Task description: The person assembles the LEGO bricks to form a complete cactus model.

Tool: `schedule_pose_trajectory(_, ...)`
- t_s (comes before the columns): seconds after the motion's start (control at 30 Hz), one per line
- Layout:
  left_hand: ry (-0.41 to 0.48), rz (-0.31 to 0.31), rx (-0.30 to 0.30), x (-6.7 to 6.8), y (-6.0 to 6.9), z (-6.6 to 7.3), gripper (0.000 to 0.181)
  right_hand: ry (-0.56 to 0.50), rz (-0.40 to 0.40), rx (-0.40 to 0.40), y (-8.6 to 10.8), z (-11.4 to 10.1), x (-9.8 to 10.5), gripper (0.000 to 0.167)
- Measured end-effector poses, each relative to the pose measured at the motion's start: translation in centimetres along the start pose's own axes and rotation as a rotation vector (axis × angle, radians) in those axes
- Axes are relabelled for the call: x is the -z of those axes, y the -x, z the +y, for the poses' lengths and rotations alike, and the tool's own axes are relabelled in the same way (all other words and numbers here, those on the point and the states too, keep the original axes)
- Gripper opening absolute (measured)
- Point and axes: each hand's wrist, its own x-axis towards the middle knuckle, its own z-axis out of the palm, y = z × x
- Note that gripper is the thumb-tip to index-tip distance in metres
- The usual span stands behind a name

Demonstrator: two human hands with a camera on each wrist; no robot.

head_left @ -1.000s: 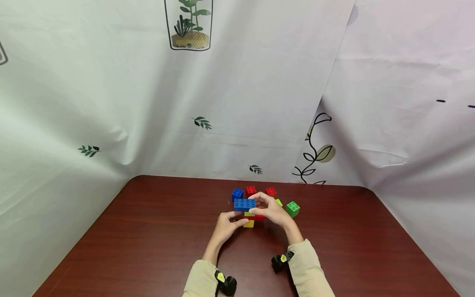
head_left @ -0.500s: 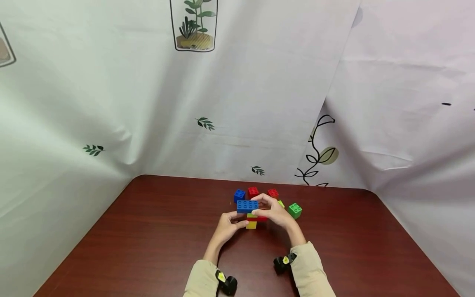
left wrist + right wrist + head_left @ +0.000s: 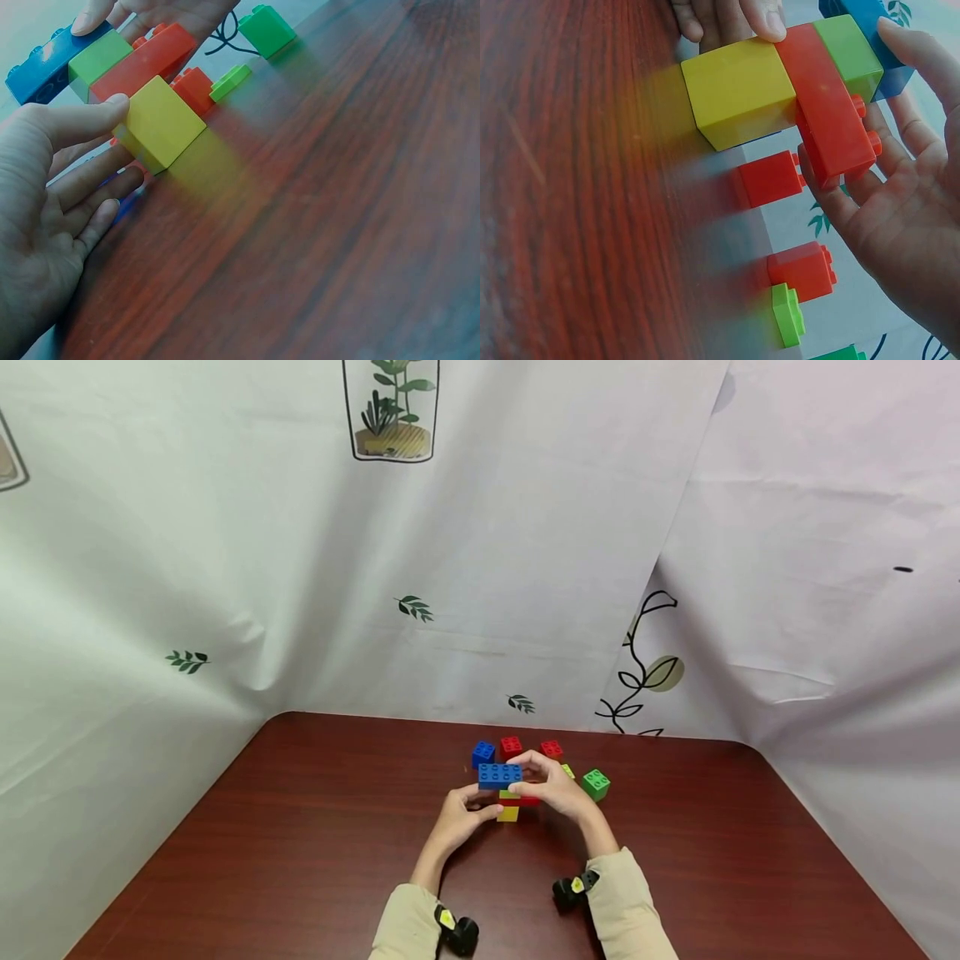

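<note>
A stack of toy building bricks stands on the table in front of me. Its lowest part is a yellow brick (image 3: pixel 161 124), with a long red brick (image 3: pixel 829 112) above it that juts to the right. Over that come a light green brick (image 3: pixel 851 52) and, on top, a long blue brick (image 3: pixel 500 777) that juts to the left. My left hand (image 3: pixel 456 818) grips the stack low down, its thumb where yellow meets red and its fingers behind. With thumb and fingers, my right hand (image 3: pixel 557 789) pinches the blue brick near its right end.
Behind the stack lie a small blue brick (image 3: pixel 483 755), a red brick (image 3: pixel 512 747) and another red brick (image 3: pixel 551 750). A lime brick (image 3: pixel 786 315) and a green brick (image 3: pixel 596 785) are on the right. A patterned white cloth (image 3: pixel 480 568) hangs behind the brown table (image 3: pixel 300 860).
The head view shifts slightly between the first two frames. Both hands keep the same hold on the stack, and no brick visibly moves.
</note>
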Motion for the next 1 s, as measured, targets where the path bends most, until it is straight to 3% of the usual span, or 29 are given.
schedule_pose_trajectory(0.43,-0.029,0.01,0.007,0.0,0.0,0.1,0.034,-0.025,0.002,0.015,0.0,-0.1,-0.2,0.042)
schedule_pose_trajectory(1.0,0.005,-0.008,-0.004,0.1,0.0,-0.1,0.035,0.04,0.008,0.02,-0.1,-0.9,-0.3,0.039)
